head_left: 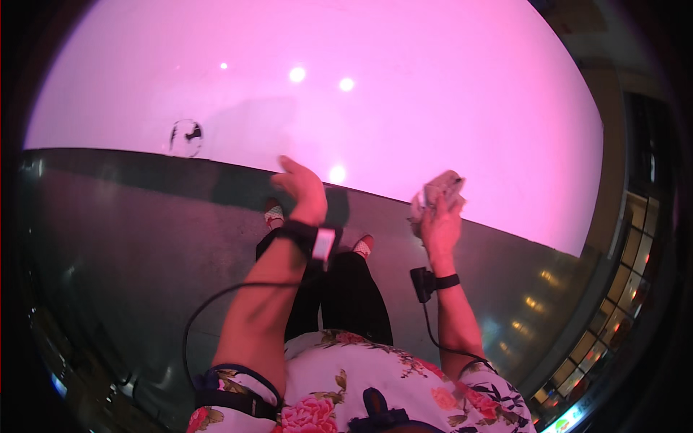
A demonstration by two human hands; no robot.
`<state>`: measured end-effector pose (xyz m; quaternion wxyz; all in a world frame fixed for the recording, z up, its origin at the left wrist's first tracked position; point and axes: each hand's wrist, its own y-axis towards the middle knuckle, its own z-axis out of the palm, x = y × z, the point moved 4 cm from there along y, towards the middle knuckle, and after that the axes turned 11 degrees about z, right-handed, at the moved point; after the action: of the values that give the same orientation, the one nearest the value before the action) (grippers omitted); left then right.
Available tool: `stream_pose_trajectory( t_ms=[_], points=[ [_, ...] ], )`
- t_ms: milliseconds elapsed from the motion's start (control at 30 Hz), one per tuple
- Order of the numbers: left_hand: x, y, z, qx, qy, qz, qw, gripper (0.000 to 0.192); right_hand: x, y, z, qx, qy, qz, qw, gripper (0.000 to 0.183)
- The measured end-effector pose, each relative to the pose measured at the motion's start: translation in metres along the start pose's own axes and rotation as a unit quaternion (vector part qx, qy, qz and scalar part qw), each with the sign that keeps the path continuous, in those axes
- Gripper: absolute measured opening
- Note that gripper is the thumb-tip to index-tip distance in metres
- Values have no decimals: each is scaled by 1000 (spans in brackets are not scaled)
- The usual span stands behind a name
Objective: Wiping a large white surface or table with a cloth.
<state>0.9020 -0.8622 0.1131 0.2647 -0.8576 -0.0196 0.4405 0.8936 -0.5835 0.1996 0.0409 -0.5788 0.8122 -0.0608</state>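
Before me lies a broad, smooth white surface (406,108), lit pink, with bright lamp reflections on it. My right hand (443,227) grips a crumpled, light-coloured cloth (441,192) at the near edge of this surface, right of centre. My left hand (303,187) is at the same edge, left of the cloth, with thumb and fingers apart and nothing seen in it. Each wrist wears a dark strap with a small device and a cable. A dark, broken ring-shaped mark (187,137) shows on the surface at the left, close to its edge.
My feet stand on a grey, shiny floor (135,238) below the near edge. Along the far right runs a row of lit panels (622,292), with a bright sign (568,419) bearing writing at the lower right. Dark objects lie at the lower left rim.
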Motion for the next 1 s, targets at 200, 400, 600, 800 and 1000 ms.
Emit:
stream_pose_trajectory(
  t_ms=[200, 400, 600, 800, 1000],
  points=[
    [39, 19, -94, 211, -144, -91, 962, 56, 196, -16, -12, 3, 98, -218, 971, 49],
    [51, 139, -149, 39, -115, 3, 993, 54, 330, -41, -27, 25, 89, -395, 914, 53],
    [-88, 158, -131, -61, -13, 73, 995, 65, 187, 27, -39, -48, 38, -328, 943, 45],
    [-117, 231, -97, -180, -8, -15, 984, 57, 86, 73, 2, 22, 12, -69, 997, 40],
    [-148, 200, -92, -181, 11, -36, 983, 50, 211, 32, -21, 115, 160, -187, 963, 39]
  ],
)
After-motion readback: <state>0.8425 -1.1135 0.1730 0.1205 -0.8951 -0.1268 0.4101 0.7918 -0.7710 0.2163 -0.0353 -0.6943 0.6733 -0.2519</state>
